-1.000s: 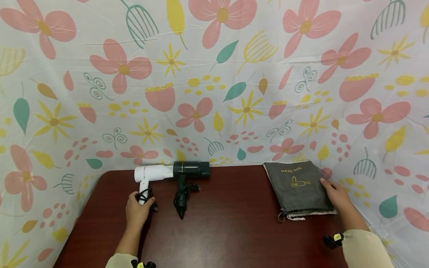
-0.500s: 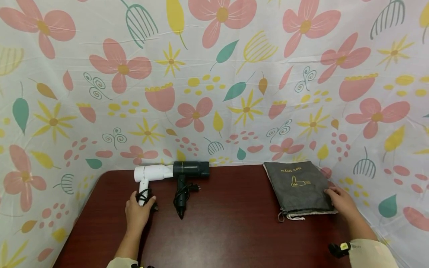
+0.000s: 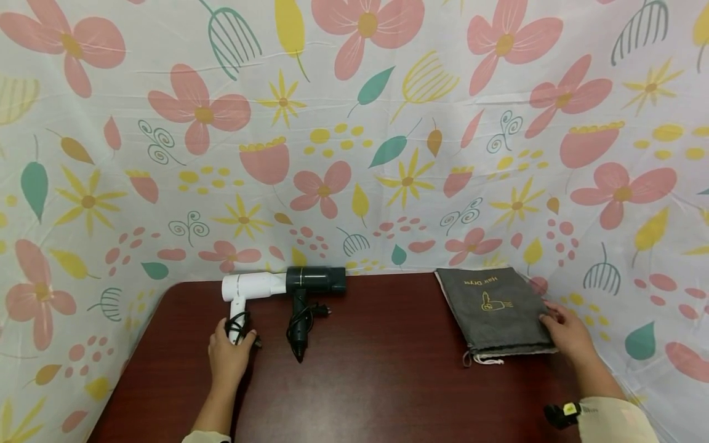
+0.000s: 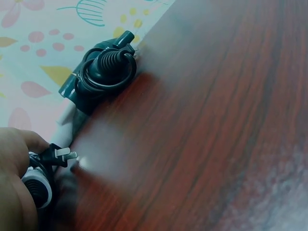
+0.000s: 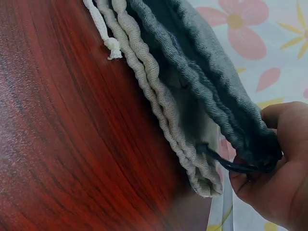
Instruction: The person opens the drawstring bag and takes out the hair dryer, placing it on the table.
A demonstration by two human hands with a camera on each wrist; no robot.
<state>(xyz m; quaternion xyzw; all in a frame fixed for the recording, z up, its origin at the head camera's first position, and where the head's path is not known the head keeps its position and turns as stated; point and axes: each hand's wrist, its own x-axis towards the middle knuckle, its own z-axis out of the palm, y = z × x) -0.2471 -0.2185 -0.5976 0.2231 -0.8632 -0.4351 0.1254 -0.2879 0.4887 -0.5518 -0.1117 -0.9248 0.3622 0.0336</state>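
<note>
On the left, a white hair dryer (image 3: pixel 249 285) lies along the table's back edge, its handle toward me with a black cord wound round it. My left hand (image 3: pixel 228 360) grips that handle, thumb on one side and fingers on the other; the plug (image 4: pixel 62 153) sticks out beside it. A black hair dryer (image 3: pixel 317 280) lies end to end with the white one, its own cord wrapped on the handle. At the right, a grey drawstring bag (image 3: pixel 506 326) printed "Hair Dryer" lies over a beige bag (image 5: pixel 149 72). My right hand (image 3: pixel 569 332) pinches the grey bag's right edge near its mouth.
The dark red wooden table (image 3: pixel 376 369) meets a flowered cloth backdrop (image 3: pixel 354 154) at the back and sides. A white drawstring end (image 5: pixel 111 45) trails from the lower bag onto the table.
My right hand has slid along the grey bag's right edge, toward me and slightly right. The left hand and both hair dryers have stayed nearly still.
</note>
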